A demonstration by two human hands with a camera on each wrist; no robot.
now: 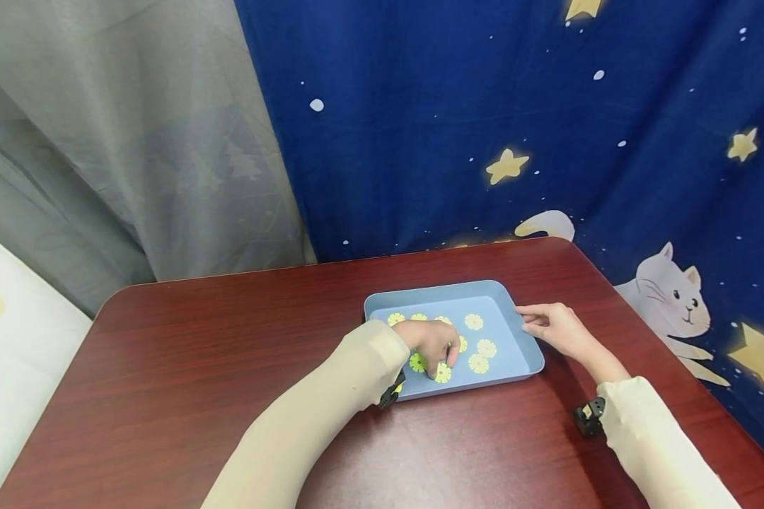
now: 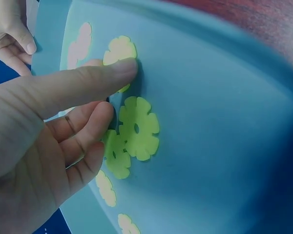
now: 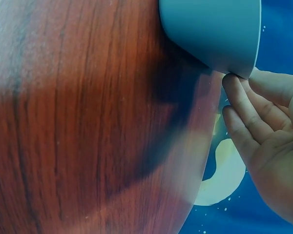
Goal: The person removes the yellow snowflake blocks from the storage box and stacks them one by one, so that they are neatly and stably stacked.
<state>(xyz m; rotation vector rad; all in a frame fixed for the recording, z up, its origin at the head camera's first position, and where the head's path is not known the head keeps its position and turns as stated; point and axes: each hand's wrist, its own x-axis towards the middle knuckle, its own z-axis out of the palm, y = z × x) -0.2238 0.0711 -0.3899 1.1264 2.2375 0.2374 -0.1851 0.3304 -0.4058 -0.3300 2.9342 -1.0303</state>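
I'm pinching the blue tray [image 1: 512, 350] with the right hand [image 1: 562, 330], likely steadying it on the counter [image 1: 229, 353]; the left hand [image 1: 431, 343] is bending over flower pieces [image 2: 139, 127] inside, whether gripping any I can't tell.

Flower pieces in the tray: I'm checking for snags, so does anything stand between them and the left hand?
Nothing visible does: the left hand is over the tray, right by the flower pieces. The right hand grips the tray's far side, out of the way.
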